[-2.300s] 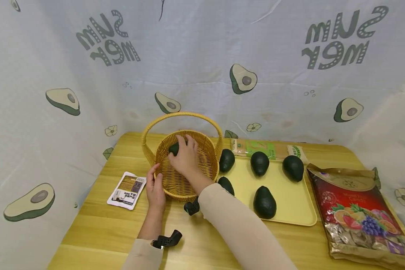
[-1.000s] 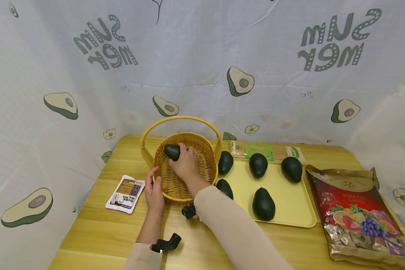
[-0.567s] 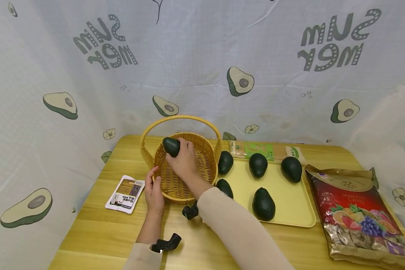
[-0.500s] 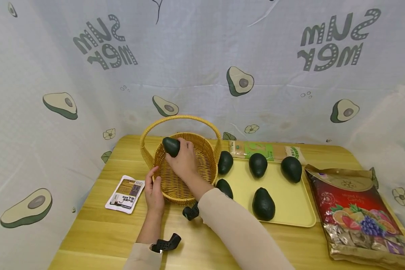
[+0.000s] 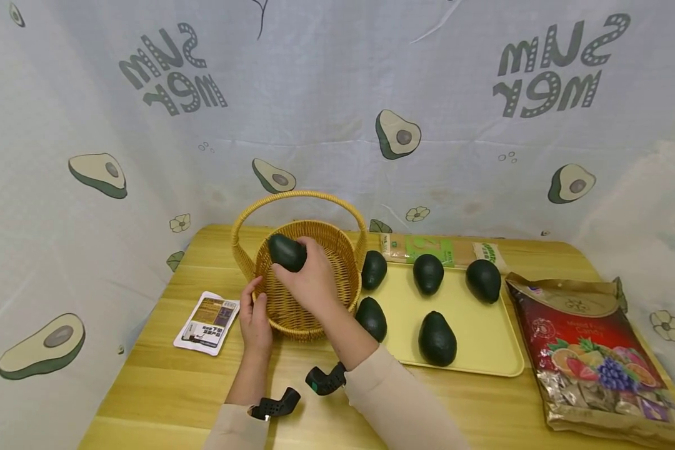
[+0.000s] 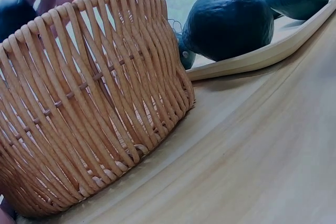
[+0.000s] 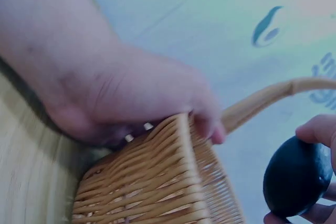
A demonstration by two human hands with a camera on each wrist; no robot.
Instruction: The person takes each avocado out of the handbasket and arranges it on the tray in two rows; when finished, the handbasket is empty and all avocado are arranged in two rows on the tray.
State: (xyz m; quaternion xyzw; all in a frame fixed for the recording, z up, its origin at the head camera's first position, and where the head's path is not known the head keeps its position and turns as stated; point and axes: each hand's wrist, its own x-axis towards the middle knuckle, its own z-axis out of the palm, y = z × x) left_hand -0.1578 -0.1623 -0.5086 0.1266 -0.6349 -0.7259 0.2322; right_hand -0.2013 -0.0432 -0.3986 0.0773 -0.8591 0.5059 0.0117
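Observation:
A dark green avocado [image 5: 287,253] is gripped in my right hand [image 5: 313,278], held over the round wicker basket [image 5: 343,265]. Thumb and fingertips pinch its sides; the right wrist view shows the same avocado [image 7: 295,177] up beside the basket's rim. My left hand [image 5: 255,325] holds the near left side of the basket, and a digit hooks over the rim in the right wrist view. Bare woven bottom shows inside the basket. To its right, several more avocados, one of them an avocado [image 5: 437,339] at the front, lie on a pale yellow tray [image 5: 486,344].
The basket's tall hoop handle [image 5: 300,194] arches above the hands. A white-edged packet [image 5: 207,324] lies left of the basket. Behind the tray is a long flat package [image 5: 427,250], and a red candy bag [image 5: 596,356] lies at the right. A printed curtain [image 5: 326,94] encloses the table.
My right hand has raised the avocado from inside the basket and drawn it slightly nearer, with the forearm shifting to uncover more of a tray avocado. My left hand stays on the basket.

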